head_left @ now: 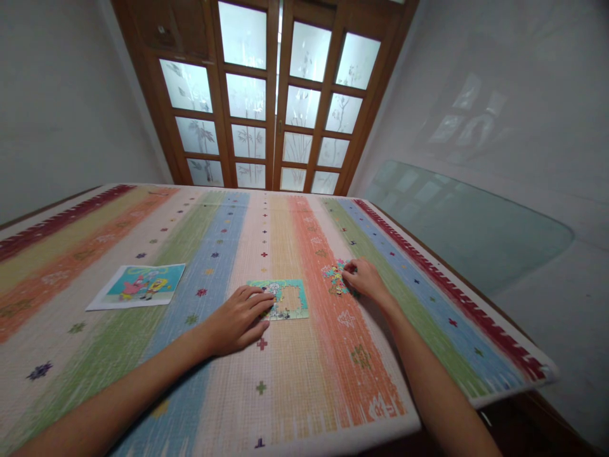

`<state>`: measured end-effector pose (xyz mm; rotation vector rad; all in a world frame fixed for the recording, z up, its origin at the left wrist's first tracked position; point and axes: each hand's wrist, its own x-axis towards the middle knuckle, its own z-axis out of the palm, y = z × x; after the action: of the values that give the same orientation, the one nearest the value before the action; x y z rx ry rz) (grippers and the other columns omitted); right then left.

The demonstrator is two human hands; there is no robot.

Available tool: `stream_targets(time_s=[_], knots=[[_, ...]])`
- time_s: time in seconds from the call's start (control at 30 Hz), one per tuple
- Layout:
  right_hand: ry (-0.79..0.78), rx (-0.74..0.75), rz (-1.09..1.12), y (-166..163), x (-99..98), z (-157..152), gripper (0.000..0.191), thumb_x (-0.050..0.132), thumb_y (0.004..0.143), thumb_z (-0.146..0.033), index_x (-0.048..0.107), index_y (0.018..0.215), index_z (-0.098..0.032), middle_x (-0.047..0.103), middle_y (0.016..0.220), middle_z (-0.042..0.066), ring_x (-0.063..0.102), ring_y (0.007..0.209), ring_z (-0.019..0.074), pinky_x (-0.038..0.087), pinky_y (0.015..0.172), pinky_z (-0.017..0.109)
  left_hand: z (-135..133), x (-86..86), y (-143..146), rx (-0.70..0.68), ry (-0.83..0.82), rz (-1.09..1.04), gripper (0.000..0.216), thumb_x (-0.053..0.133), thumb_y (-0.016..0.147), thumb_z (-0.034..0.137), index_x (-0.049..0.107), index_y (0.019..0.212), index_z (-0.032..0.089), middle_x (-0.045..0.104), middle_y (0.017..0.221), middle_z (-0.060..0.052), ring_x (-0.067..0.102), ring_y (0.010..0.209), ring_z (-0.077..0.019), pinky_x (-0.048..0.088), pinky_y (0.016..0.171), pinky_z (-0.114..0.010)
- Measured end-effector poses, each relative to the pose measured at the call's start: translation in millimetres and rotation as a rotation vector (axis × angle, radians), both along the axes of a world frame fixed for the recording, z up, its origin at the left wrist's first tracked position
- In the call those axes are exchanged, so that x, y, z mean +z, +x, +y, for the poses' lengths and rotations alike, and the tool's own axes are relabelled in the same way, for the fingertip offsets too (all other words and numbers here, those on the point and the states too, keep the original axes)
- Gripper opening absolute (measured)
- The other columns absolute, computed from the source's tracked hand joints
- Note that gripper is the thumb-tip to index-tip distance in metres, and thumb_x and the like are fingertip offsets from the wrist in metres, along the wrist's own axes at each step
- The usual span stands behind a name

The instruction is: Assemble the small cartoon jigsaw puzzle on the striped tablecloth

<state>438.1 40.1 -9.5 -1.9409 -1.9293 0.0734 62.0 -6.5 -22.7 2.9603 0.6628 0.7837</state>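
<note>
A small jigsaw puzzle [291,299] lies partly assembled in the middle of the table, with a gap in its centre. My left hand [240,319] rests flat on the cloth, fingers stretched out and touching the puzzle's left edge. A little pile of loose puzzle pieces [334,278] lies to the right of the puzzle. My right hand [363,277] is at that pile, its fingers curled and pinched among the pieces. Which piece it grips is too small to make out.
A striped, many-coloured tablecloth [285,381] covers the table. A printed cartoon picture sheet [137,285] lies at the left. A wooden door with frosted glass panes [271,95] stands behind the table. A glass sheet [466,222] leans against the right wall.
</note>
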Motion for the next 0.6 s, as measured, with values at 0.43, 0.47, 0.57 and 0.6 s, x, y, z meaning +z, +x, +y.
stream_targets(time_s=[0.43,0.47,0.57,0.6], knots=[[0.010,0.150,0.389,-14.5,16.0,-4.1,0.002,0.061,0.077,-0.022,0.063,0.076,-0.020,0.068,0.070,0.003,0.060,0.062,0.0169,0.045,0.060,0.029,0.3,-1.9,-0.2,-0.005,0.018,0.012,0.032,0.050,0.101,0.025,0.056,0.131,0.018,0.067,0.131,-0.012,0.058,0.120,-0.0291,0.046,0.103,-0.049],[0.002,0.209,0.455,-19.8,18.4,-6.6,0.005,0.061,0.078,-0.023,0.065,0.078,-0.020,0.070,0.073,0.004,0.061,0.064,0.0169,0.046,0.062,0.029,0.4,-2.0,-0.3,-0.005,0.019,0.014,0.032,0.050,0.101,0.025,0.056,0.132,0.018,0.066,0.131,-0.012,0.058,0.120,-0.0292,0.046,0.103,-0.049],[-0.055,0.371,0.591,-40.8,21.8,-16.1,0.015,0.062,0.080,-0.028,0.070,0.087,-0.019,0.073,0.079,0.005,0.064,0.069,0.0171,0.049,0.066,0.029,0.5,-1.7,-0.4,-0.007,0.021,0.014,0.032,0.049,0.102,0.025,0.055,0.132,0.018,0.066,0.131,-0.012,0.059,0.119,-0.0290,0.047,0.103,-0.049],[-0.081,0.419,0.613,-49.0,21.1,-19.6,0.016,0.062,0.081,-0.029,0.072,0.088,-0.018,0.074,0.080,0.005,0.065,0.070,0.0171,0.050,0.066,0.028,0.5,-1.4,-0.4,-0.006,0.021,0.013,0.032,0.049,0.102,0.025,0.056,0.132,0.018,0.066,0.131,-0.012,0.059,0.119,-0.0291,0.047,0.103,-0.049]])
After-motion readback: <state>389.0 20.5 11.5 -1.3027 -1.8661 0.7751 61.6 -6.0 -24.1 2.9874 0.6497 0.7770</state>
